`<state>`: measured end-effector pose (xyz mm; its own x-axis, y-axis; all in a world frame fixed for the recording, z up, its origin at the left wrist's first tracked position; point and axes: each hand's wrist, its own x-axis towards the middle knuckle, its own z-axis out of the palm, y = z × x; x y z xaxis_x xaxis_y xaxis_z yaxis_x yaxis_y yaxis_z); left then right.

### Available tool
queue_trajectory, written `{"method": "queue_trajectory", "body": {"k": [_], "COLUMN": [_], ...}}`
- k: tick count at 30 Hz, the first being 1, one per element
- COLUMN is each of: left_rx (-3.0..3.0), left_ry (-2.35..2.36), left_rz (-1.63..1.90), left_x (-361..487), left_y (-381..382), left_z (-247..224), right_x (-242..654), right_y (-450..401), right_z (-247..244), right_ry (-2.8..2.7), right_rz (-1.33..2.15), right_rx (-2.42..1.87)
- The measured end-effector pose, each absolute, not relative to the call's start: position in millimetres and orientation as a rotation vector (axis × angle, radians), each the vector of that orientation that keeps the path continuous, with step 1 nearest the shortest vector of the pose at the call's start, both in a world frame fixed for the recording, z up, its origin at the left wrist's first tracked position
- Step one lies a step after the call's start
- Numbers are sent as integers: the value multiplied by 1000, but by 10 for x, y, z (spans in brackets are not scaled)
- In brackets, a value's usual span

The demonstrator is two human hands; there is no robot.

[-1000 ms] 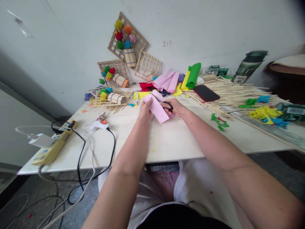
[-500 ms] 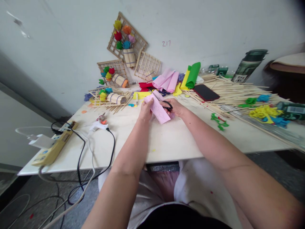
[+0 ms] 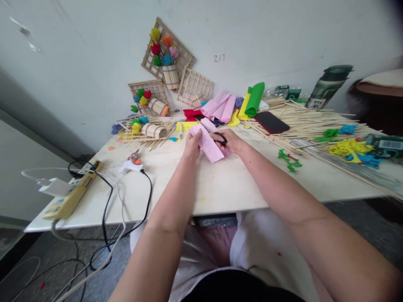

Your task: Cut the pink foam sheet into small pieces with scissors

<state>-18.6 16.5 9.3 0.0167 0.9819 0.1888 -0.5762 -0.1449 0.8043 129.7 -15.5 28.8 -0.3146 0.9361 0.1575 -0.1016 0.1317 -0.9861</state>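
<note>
A strip of pink crepe paper (image 3: pixel 208 145) with faint drawn lines hangs tilted above the table. My left hand (image 3: pixel 192 146) pinches it by its upper left edge. In my right hand (image 3: pixel 231 141) is a pair of scissors (image 3: pixel 221 139) with black handles, the fingers wrapped round the loops. Their blades run along the paper's upper right side, where another pink piece (image 3: pixel 208 124) stands apart from the strip. The strip partly hides the blades and my right fingertips.
Rolled green crepe paper (image 3: pixel 255 100), pink sheets (image 3: pixel 219 106) and a phone (image 3: pixel 272 122) lie behind my hands. Bamboo sticks (image 3: pixel 311 121) spread at the right. A glue gun (image 3: pixel 130 166) and a power strip (image 3: pixel 73 191) with cables are on the left. Green cut shapes (image 3: pixel 288 160) lie right.
Both hands, with the paper and scissors, have shifted very slightly left. Otherwise the scene looks the same.
</note>
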Motion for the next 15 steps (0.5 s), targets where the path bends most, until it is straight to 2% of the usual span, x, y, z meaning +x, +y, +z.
{"method": "queue_trajectory", "body": {"k": [15], "left_rx": [866], "left_ry": [657], "left_rz": [1462], "left_x": [-194], "left_y": [171], "left_z": [70], "right_x": [1216], "right_y": [-157], "right_z": [313], "right_ry": [-1365], "right_rz": [1314], "right_rx": [-962]}}
